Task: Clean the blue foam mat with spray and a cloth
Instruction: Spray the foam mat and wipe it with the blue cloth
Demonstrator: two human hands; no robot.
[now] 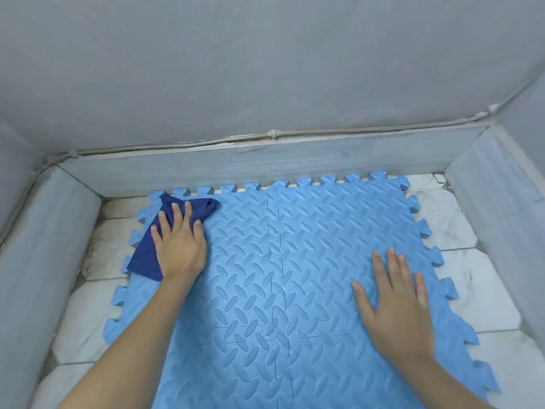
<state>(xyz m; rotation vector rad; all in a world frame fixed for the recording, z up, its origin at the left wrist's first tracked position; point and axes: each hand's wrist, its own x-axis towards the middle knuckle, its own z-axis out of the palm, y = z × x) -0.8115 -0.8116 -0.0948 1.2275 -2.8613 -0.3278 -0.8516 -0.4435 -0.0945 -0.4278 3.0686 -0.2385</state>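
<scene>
The blue foam mat [295, 261], made of interlocking tiles with a raised leaf pattern, lies flat on the floor and fills the middle of the head view. A dark blue cloth [141, 258] is spread on its far left corner. My left hand [178, 240] presses flat on the cloth with fingers apart. My right hand [395, 302] rests palm down on the mat's right side, fingers spread, holding nothing. No spray bottle is in view.
White marble floor tiles [483, 287] show around the mat on the left and right. A low grey skirting [236, 163] and grey walls close the space at the back and on both sides, close to the mat's edges.
</scene>
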